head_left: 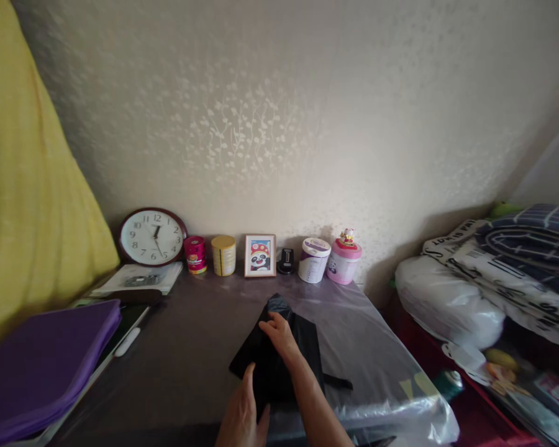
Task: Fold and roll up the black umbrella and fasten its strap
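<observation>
A black umbrella (307, 347) lies partly folded on the table in front of me, its loose fabric panels flaring out from a narrow upper end. A thin black strap (338, 381) sticks out on its right side. My right hand (279, 335) is closed on the fabric near the upper end, with fingers bent. Lower down, my left hand (245, 403) grips the near left part, thumb raised along the cloth. Some of its fingers are hidden, along with the umbrella's near end.
Along the wall stand a clock (153, 237), a red can (195, 254), a yellow can (223, 256), a panda picture frame (259, 256), a white tub (313, 261) and a pink tub (343, 263). Purple folders (51, 366) lie left. Bedding (531, 248) is piled right.
</observation>
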Available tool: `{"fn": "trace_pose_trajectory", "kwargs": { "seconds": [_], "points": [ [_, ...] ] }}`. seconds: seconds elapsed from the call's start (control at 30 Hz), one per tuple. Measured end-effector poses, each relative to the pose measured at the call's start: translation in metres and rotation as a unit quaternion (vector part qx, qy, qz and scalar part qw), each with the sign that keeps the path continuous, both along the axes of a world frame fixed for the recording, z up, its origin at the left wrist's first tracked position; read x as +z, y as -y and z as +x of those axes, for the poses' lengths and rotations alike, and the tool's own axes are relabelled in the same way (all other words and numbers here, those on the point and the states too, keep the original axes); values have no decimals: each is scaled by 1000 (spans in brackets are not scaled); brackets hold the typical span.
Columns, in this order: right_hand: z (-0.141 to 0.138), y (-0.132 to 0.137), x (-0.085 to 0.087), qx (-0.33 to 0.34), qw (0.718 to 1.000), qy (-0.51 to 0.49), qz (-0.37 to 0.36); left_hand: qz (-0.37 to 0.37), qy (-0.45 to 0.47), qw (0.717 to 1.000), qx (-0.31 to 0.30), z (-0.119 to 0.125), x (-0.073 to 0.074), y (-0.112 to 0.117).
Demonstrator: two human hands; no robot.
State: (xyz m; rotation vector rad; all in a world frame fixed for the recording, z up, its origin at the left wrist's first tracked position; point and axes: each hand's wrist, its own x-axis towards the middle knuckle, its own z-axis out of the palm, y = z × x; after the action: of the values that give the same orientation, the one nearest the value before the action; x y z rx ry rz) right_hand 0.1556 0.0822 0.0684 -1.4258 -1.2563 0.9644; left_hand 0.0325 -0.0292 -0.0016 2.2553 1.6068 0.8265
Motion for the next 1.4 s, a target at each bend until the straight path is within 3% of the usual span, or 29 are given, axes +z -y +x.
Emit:
{"fn": "trace_pose_trajectory", "kwargs": {
  "seconds": [0.1,0.23,0.33,0.6,0.73,0.9,1.07,1.4],
  "points": [
    [-1,1,3,9,1000,-7,0,-16,-34,997,-61,-1,24,4],
    [-1,4,6,12,1000,-6,1,-70,-150,986,-31,4,49,2],
    [-1,4,6,21,1000,-1,5,-82,-172,981,-27,10,55,-1],
    [-1,15,6,99,991,-59,72,-70,-164,984,0,16,42,-2],
    [9,42,7,84,976,93,179,-60,-149,987,0,15,38,-3],
    [20,57,1,144,910,271,279,-46,-133,990,-8,13,29,-6],
    [22,40,-5,156,881,354,272,1,-139,989,45,17,17,-7],
    [33,-8,-9,175,857,416,250,8,-143,988,63,17,2,-13]
  ]
}}
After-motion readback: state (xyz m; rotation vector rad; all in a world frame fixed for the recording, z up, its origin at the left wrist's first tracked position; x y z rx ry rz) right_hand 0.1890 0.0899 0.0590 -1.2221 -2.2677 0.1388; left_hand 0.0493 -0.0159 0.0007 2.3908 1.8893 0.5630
